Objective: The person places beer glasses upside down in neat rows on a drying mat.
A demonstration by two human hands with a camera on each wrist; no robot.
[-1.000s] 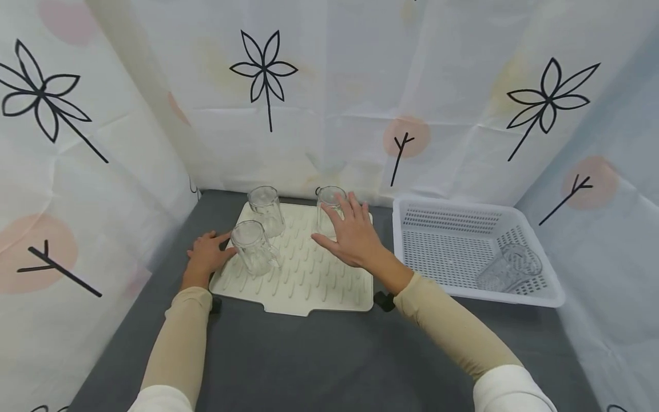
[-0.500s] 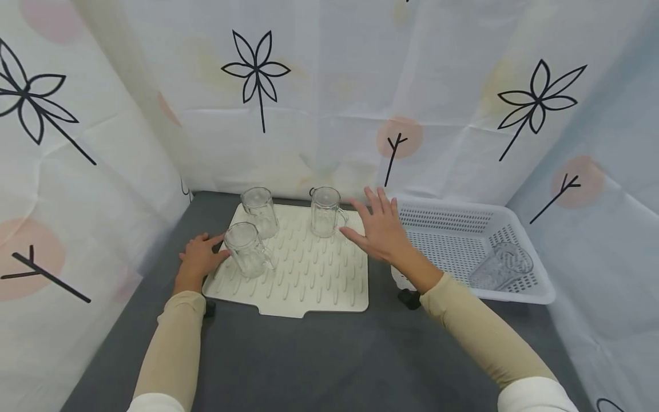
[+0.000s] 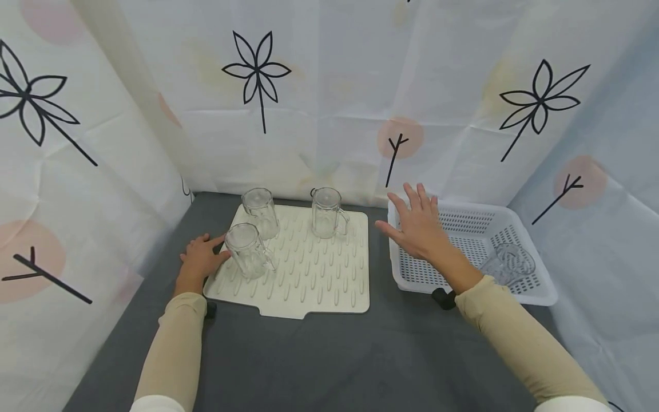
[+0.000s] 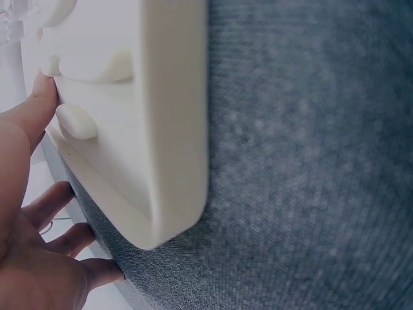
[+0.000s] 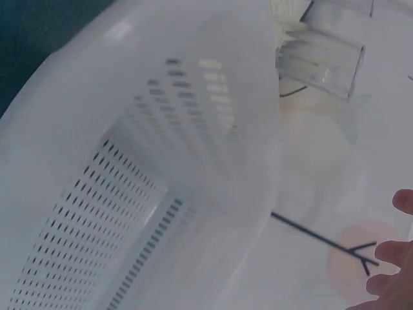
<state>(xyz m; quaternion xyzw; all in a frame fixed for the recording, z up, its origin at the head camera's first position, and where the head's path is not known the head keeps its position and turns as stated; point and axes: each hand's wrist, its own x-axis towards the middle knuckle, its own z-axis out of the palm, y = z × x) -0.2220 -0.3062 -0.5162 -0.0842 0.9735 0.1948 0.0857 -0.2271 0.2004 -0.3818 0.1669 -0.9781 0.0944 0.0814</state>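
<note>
Three clear glass mugs stand on the cream ridged drying mat [image 3: 319,286]: a front-left mug [image 3: 247,252], a back-left mug [image 3: 261,213] and a back-right mug [image 3: 326,213], whose handle points right. My left hand [image 3: 198,262] rests at the mat's left edge, its thumb beside the front-left mug. In the left wrist view the left thumb [image 4: 42,97] lies at the mat's rim, other fingers over the dark cloth. My right hand [image 3: 419,229] hangs over the left end of the white basket [image 3: 540,280], fingers spread, holding nothing. A glass mug [image 3: 507,263] lies in the basket.
The table has a dark grey cloth [image 3: 329,360]. White printed curtains [image 3: 329,114] close in the back and both sides, right behind the mat and basket. The basket's raised rim [image 5: 258,129] stands close to the right wrist camera.
My right hand has moved right, from in front of the back-right mug to over the basket, leaving that mug standing on the mat. The left hand stays at the mat's edge.
</note>
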